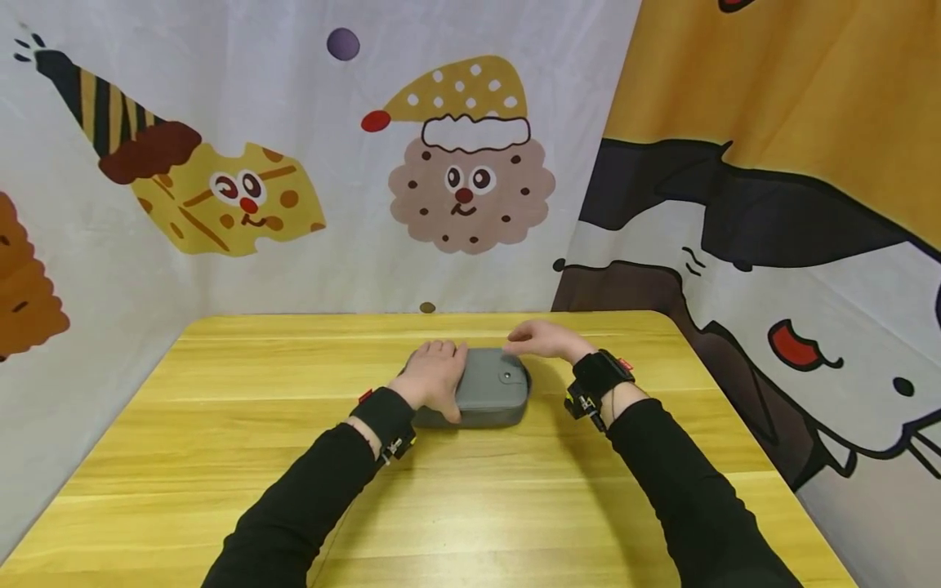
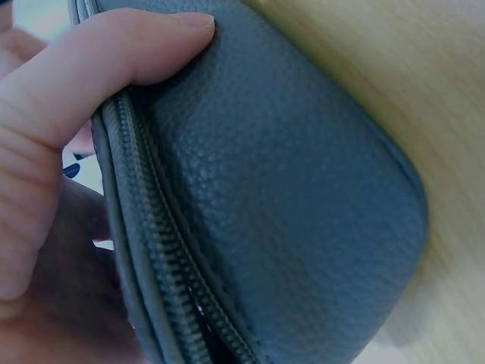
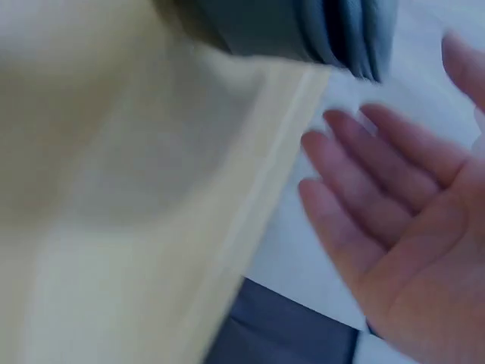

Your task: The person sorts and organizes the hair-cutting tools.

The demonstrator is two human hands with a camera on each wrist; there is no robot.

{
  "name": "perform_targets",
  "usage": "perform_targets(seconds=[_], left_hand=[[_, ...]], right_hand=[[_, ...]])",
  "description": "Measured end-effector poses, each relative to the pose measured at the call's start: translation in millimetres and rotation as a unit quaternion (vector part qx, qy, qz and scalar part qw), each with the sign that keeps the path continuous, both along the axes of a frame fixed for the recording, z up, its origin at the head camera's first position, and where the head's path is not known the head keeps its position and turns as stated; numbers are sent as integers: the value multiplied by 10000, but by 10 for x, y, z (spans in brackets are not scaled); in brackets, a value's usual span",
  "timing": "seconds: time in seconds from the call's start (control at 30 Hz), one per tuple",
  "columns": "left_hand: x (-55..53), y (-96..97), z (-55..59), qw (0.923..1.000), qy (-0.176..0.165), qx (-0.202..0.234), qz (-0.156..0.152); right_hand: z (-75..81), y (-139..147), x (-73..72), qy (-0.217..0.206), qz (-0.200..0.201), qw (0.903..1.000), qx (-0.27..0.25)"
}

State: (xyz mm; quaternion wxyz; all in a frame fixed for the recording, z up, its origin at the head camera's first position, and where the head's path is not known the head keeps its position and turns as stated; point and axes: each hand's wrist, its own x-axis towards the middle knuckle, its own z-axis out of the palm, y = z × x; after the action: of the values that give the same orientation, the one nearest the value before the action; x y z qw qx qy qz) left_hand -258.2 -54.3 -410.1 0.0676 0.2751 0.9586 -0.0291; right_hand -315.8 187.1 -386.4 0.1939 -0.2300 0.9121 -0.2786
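Observation:
A grey leather-look zippered case lies on the wooden table, with a small snap tab near the right end of its lid. My left hand grips the left part of the case, fingers over the lid and thumb down the near side. In the left wrist view, the zipper runs along the top edge, its teeth parted towards the bottom of the view. Just beyond the case's far right corner hovers my right hand. Its fingers are fairly straight and hold nothing; in the right wrist view they stand apart from the case.
The light wooden table extends around the case, its far edge close behind both hands. A white curtain with cartoon prints hangs behind the table and along its sides.

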Motion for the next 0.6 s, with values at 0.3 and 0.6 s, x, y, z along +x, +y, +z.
perform_targets(seconds=[0.3, 0.6], left_hand=[[-14, 9, 5, 9999, -59, -110, 78], [-34, 1, -8, 10000, -8, -66, 61]], right_hand=[[249, -267, -164, 133, 627, 9920, 1088], [137, -375, -244, -299, 1122, 9824, 1460]])
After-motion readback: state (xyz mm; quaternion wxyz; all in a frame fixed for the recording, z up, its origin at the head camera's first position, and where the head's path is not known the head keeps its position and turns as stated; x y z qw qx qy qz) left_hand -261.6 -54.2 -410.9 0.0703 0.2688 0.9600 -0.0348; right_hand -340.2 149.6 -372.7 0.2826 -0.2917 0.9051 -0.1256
